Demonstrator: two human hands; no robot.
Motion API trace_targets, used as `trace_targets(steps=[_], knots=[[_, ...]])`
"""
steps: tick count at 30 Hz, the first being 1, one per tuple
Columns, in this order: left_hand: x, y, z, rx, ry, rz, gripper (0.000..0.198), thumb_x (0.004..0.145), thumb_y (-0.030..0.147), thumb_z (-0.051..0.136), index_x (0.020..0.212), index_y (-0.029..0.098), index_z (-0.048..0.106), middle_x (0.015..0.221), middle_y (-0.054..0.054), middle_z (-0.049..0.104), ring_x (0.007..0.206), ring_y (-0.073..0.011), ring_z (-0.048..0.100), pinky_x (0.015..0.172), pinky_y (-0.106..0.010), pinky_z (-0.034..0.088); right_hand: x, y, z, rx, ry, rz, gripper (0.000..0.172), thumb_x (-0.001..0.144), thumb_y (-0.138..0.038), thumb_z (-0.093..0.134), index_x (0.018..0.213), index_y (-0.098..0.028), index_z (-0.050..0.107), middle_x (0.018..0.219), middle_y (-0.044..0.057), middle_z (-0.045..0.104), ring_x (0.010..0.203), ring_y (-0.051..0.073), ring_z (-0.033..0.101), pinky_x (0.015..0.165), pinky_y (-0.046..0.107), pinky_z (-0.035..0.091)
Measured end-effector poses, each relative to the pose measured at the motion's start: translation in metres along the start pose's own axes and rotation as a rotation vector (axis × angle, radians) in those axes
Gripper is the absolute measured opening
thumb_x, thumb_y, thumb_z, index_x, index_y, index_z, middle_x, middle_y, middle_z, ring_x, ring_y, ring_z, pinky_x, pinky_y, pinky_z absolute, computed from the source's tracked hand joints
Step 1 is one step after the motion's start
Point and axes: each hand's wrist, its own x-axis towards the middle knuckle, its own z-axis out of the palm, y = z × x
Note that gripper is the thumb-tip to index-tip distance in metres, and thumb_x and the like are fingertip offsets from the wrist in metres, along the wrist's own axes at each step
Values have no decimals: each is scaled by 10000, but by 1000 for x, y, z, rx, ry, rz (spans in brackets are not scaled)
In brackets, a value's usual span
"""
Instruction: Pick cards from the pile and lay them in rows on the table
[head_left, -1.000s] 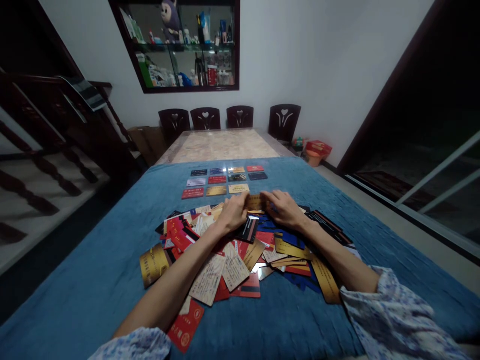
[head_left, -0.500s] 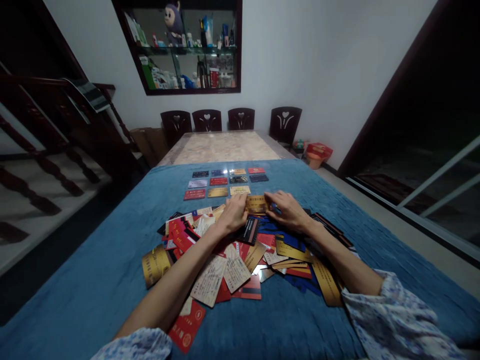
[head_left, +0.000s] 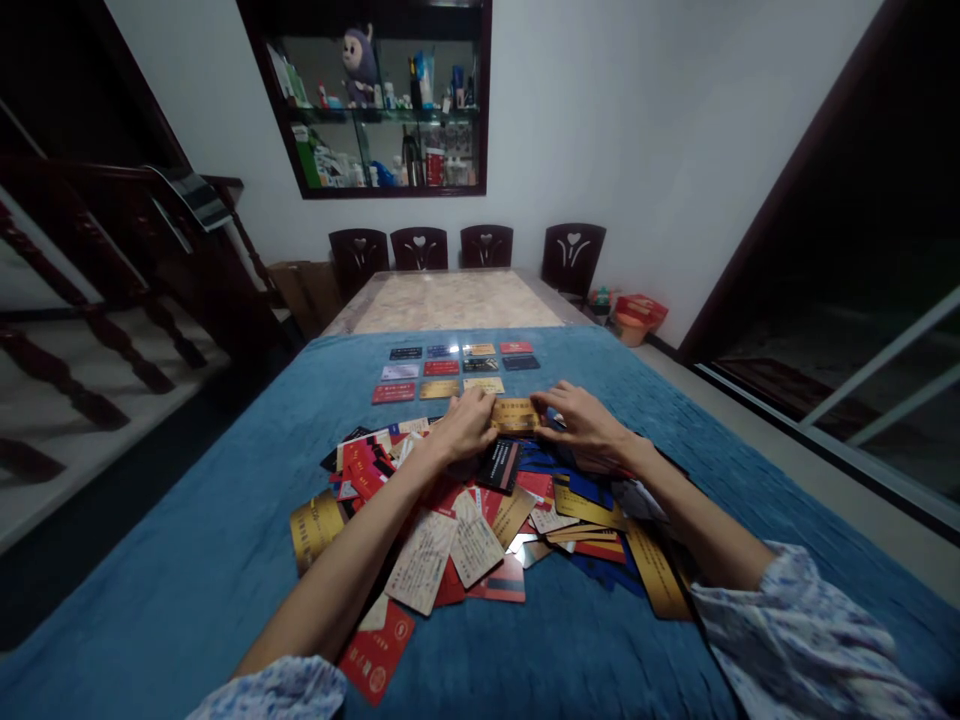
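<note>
A gold card (head_left: 515, 414) is held between my two hands, just above the far side of a loose heap of cards. My left hand (head_left: 469, 428) pinches its left edge, fingers closed. At its right edge my right hand (head_left: 581, 420) grips it between thumb and fingers. Under and in front of my hands lie mixed cards: a black card (head_left: 501, 466), cream cards (head_left: 475, 540), a red card (head_left: 377, 650) and a gold card (head_left: 656, 570). Beyond the hands, several cards lie face up in rows, among them a gold card (head_left: 439, 391) and a red card (head_left: 394, 393).
A blue cloth (head_left: 247, 500) covers the near table, with a bare marble-patterned tabletop (head_left: 465, 298) beyond it. Dark chairs (head_left: 574, 258) stand along the far wall. A stair railing (head_left: 82, 280) is at left, a glass door (head_left: 840, 390) at right.
The view has tilted slightly, so everything sits a little lower and to the right. Both hands still hold the gold card in about the same place.
</note>
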Motion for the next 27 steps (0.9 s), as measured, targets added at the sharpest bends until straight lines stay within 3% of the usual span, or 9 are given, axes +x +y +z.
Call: trace_targets(steps=[12, 27], knots=[[9, -16, -28, 45, -29, 28, 234, 819, 301, 652, 1010, 170, 624, 1086, -107, 581, 1034, -265, 568, 905, -368, 463, 31, 3, -19, 18, -52, -75, 295, 859, -405, 668, 1056, -185, 681, 941, 106, 646, 929, 256, 521, 772, 356, 445], [-1, -69, -50, 183, -108, -95, 317, 801, 298, 618, 1085, 164, 662, 1179, -156, 597, 1148, -335, 530, 922, -423, 449, 106, -15, -2, 20, -162, -99, 289, 834, -432, 702, 986, -186, 701, 1011, 117, 666, 970, 271, 531, 741, 333, 418]])
